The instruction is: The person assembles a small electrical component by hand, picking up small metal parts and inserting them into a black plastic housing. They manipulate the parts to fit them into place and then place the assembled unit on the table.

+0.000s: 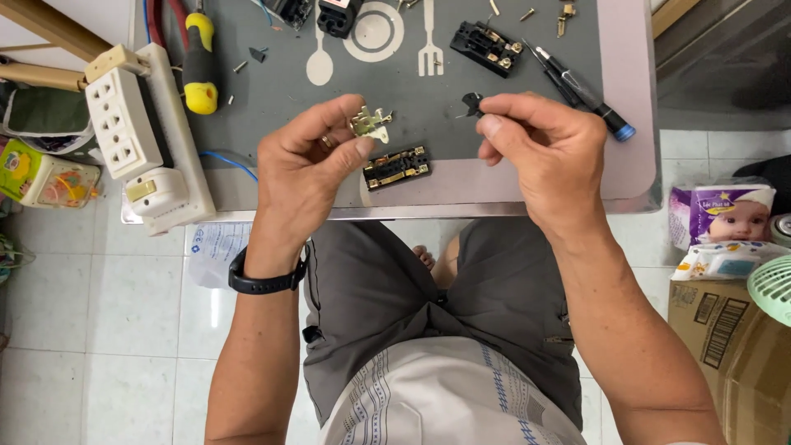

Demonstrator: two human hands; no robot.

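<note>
1. Right now the small brass contact piece [369, 124] sits pinched between the thumb and forefinger of my left hand [306, 169], raised above the surface [511, 177], its prongs sticking up past my fingertips.
2. My left fingers [334, 115] are closed tight on that brass piece; the other fingers curl loosely under it.
3. Just below the brass piece, lying on the surface between my hands, is the black socket insert with brass strips [396, 166], close to my left thumb but not touched.
4. My right hand [548, 152] holds a small black plastic part [472, 102] at the tips of thumb and forefinger, level with the brass piece and a little apart from it.
5. My right fingers [503, 103] are closed on that black part, the rest folded in.
6. Further off lie a second black socket insert [486, 48], a dark pen-shaped tester with a blue end [581, 91], a yellow-handled screwdriver [199, 66] and a white power strip [136, 136].
</note>
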